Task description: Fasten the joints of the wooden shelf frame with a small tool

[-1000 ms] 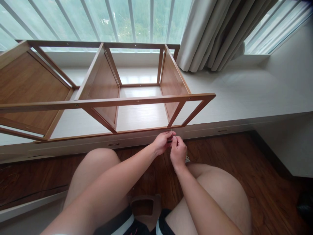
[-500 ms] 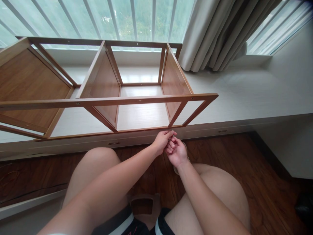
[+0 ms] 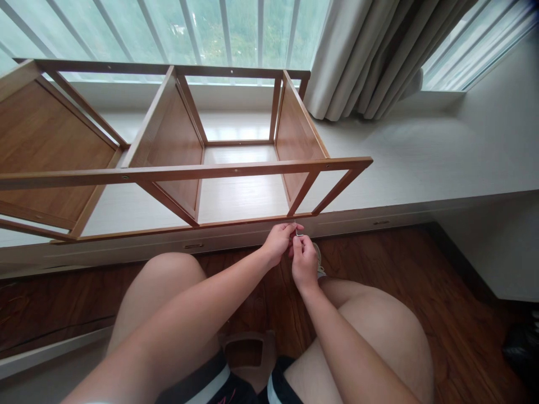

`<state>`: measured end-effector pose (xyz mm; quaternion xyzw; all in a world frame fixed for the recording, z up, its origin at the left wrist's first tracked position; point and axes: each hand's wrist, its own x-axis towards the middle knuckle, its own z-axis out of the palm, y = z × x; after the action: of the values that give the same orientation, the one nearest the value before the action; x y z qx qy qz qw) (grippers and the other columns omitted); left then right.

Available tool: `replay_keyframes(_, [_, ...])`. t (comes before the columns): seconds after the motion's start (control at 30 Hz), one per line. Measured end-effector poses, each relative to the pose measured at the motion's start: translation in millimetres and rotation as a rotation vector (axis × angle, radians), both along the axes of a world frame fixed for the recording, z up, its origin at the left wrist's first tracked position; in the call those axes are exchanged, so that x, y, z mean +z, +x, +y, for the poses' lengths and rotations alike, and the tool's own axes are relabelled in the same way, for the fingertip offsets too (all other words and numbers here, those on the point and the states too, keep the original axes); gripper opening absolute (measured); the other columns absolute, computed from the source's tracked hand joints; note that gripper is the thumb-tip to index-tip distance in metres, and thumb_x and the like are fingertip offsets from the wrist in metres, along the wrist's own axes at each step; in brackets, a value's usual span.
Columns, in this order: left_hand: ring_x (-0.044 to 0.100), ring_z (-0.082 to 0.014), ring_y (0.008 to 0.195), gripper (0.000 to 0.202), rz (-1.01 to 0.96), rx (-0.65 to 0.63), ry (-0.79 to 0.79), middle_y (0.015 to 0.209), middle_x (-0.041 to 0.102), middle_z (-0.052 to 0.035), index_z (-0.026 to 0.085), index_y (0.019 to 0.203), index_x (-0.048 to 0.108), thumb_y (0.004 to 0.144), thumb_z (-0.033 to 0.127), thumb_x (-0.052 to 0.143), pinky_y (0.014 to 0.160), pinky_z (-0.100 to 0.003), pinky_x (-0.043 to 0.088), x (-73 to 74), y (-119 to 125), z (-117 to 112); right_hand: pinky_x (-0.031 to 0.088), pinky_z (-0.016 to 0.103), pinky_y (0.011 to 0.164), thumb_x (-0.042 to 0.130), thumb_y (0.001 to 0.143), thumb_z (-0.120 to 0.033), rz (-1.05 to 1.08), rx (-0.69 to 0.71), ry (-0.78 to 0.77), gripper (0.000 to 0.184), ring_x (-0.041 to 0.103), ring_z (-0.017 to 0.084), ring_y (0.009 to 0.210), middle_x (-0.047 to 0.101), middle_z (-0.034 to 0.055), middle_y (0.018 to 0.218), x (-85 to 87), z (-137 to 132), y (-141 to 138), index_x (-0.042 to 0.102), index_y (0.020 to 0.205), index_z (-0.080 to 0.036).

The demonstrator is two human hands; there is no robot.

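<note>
Over by the window (image 3: 242, 28), a wooden frame (image 3: 219, 171) lies along the pale ledge (image 3: 404, 163), its panels (image 3: 177, 148) upright and its right end near a grey curtain (image 3: 353, 62). Close by its lower front rail (image 3: 248, 220), the person's left hand (image 3: 278, 243) and right hand (image 3: 305, 264) almost meet, both pinching a thin bent metal rod (image 3: 300, 234) above the dark floor (image 3: 391, 269).

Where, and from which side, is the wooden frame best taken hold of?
Probably by the upper near rail of the wooden frame, from the near side: the rail is long and slim, and the opening beneath leaves room to wrap around it. The upper far rail is by the window, likely a longer reach.
</note>
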<state>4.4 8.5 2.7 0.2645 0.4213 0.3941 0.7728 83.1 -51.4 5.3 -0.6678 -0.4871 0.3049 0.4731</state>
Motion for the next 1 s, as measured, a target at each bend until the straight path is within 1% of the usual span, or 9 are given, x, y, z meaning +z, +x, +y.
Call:
replay_keyframes(0.1, [0.048, -0.0066, 0.048, 0.024, -0.014, 0.055, -0.001, 0.063, 0.051, -0.0003, 0.012, 0.084, 0.065, 0.082, 0.035, 0.06, 0.044, -0.018, 0.036, -2.0, 1.0, 0.2, 0.035, 0.026, 0.059, 0.042, 0.091, -0.045, -0.077, -0.002, -0.011, 0.03, 0.052, 0.015, 0.06, 0.056, -0.0019, 0.062, 1.6, 0.7, 1.6, 0.055, 0.08, -0.021])
replay_keyframes(0.2, [0.047, -0.0062, 0.05, 0.023, -0.015, 0.078, -0.002, 0.065, 0.048, 0.0005, 0.012, 0.084, 0.066, 0.081, 0.034, 0.06, 0.045, -0.018, 0.035, -3.7, 1.1, -0.8, 0.035, 0.025, 0.059, 0.041, 0.092, -0.044, -0.103, -0.002, -0.006, 0.03, 0.052, 0.015, 0.058, 0.055, -0.0024, 0.06, 1.3, 1.8, 2.0, 0.054, 0.078, -0.021])
replay_keyframes(0.33, [0.046, -0.0069, 0.05, 0.023, -0.017, 0.063, -0.007, 0.064, 0.047, 0.0008, 0.012, 0.085, 0.064, 0.081, 0.034, 0.059, 0.043, -0.018, 0.033, -4.3, 0.3, -1.6, 0.033, 0.025, 0.058, 0.04, 0.093, -0.042, -0.124, 0.0, 0.002, 0.03, 0.051, 0.015, 0.057, 0.055, -0.0025, 0.059, 1.3, 1.7, 1.9, 0.054, 0.076, -0.021])
replay_keyframes(0.53, [0.047, -0.0077, 0.053, 0.022, -0.02, 0.047, -0.007, 0.064, 0.047, 0.0008, 0.012, 0.083, 0.063, 0.08, 0.034, 0.059, 0.046, -0.019, 0.035, -0.5, 0.3, -4.0, 0.034, 0.025, 0.059, 0.04, 0.093, -0.042, -0.129, -0.014, 0.001, 0.031, 0.051, 0.015, 0.06, 0.06, 0.0, 0.066, 1.3, 0.7, 2.0, 0.056, 0.078, -0.02])
replay_keyframes(0.7, [0.047, -0.0078, 0.053, 0.023, -0.028, 0.048, -0.015, 0.063, 0.046, 0.0011, 0.013, 0.084, 0.063, 0.079, 0.035, 0.061, 0.045, -0.018, 0.034, 0.5, 0.3, -3.5, 0.034, 0.025, 0.059, 0.039, 0.093, -0.042, -0.148, -0.009, -0.003, 0.032, 0.053, 0.015, 0.061, 0.06, 0.0, 0.066, 0.3, 1.5, 2.9, 0.057, 0.079, -0.02])
replay_keyframes(1.0, [0.05, -0.0093, 0.056, 0.021, -0.039, 0.067, -0.03, 0.066, 0.05, -0.0006, 0.012, 0.082, 0.063, 0.079, 0.033, 0.061, 0.05, -0.02, 0.04, 6.1, -0.5, -4.5, 0.033, 0.024, 0.058, 0.04, 0.094, -0.041, -0.196, -0.007, 0.004, 0.031, 0.054, 0.015, 0.061, 0.062, 0.0003, 0.067, 1.6, 2.6, 2.4, 0.057, 0.079, -0.02])
